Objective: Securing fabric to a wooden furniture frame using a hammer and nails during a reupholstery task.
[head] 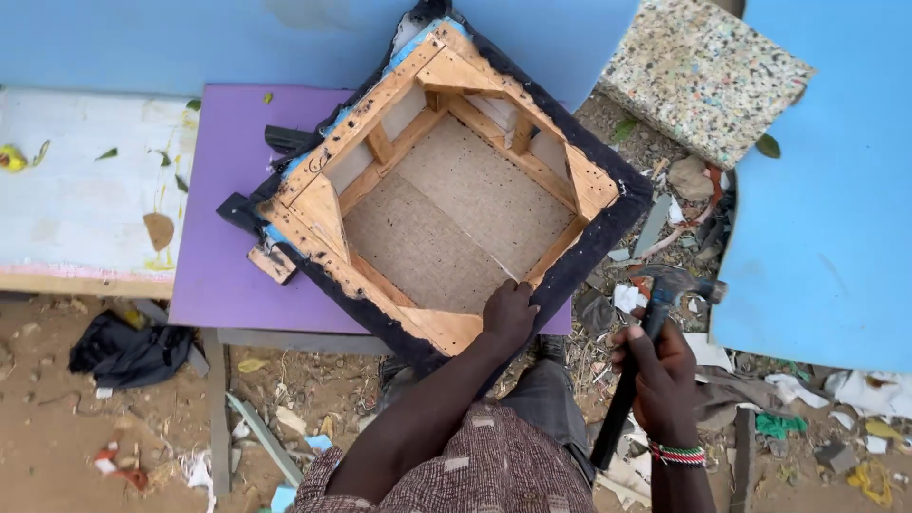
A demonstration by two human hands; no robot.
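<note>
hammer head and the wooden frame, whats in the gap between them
In the head view, the hammer and wooden frame are parted by the frame's dark fabric edge, then littered ground with scraps. No tool or hand lies there.

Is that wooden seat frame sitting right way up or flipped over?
Flipped: the wooden frame shows its open underside, corner blocks and bare backing facing up, dark fabric wrapped over its edges.

1 head view, steeply downward, close overhead
</note>
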